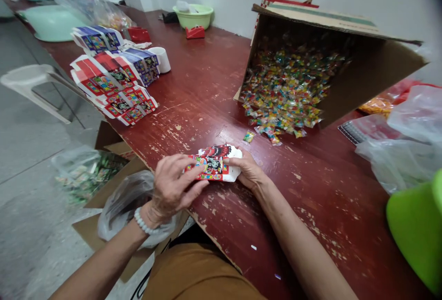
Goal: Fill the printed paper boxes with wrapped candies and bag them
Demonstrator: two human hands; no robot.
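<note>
My left hand (176,188), with a white beaded bracelet on its wrist, and my right hand (249,169) together hold a small red-and-white printed cardboard box (211,164) just above the worn red wooden table (207,74). Its printed side faces up, and my fingers cover its near edge. Beyond my right hand lies a single wrapped candy (248,137). Farther on, a tipped cardboard carton (359,74) spills many colourful wrapped candies (285,90). Stacks of similar printed boxes (113,79) stand at the table's left side.
A white mug (160,59), red tape dispenser (195,32) and green basin (193,16) stand on the table. Plastic bags (404,148) and a bright green object (417,231) lie at the right. A bag in an open carton (122,208) sits below the near edge.
</note>
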